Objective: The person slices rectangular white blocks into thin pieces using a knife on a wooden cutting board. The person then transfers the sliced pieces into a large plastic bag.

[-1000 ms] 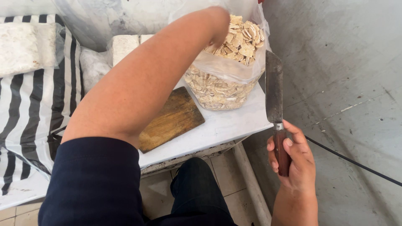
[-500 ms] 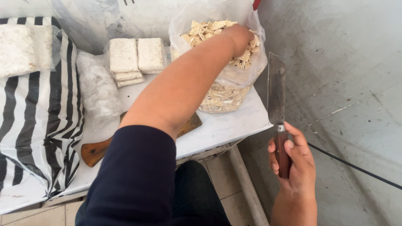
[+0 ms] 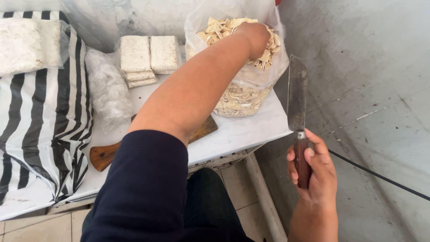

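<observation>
At the mouth of the clear plastic bag point(image 3: 251, 89) I find the left hand point(image 3: 256, 39), sunk among the pale cut pieces point(image 3: 224, 28) heaped inside; its fingers are buried, so I cannot tell whether they are spread or gripping. Off to the right and nearer me, the right hand point(image 3: 313, 172) is wrapped firmly round the brown wooden handle of a cleaver point(image 3: 297, 96), blade upright and pointing away, just beside the bag without touching it. Beneath the left forearm lies a wooden cutting board point(image 3: 105, 154), partly hidden by the arm, on a white table point(image 3: 251, 132). Left of that arm I note stacked pale blocks point(image 3: 148, 56), a crumpled clear wrapper point(image 3: 107, 92), and further left a black-and-white striped sheet point(image 3: 40, 116).
</observation>
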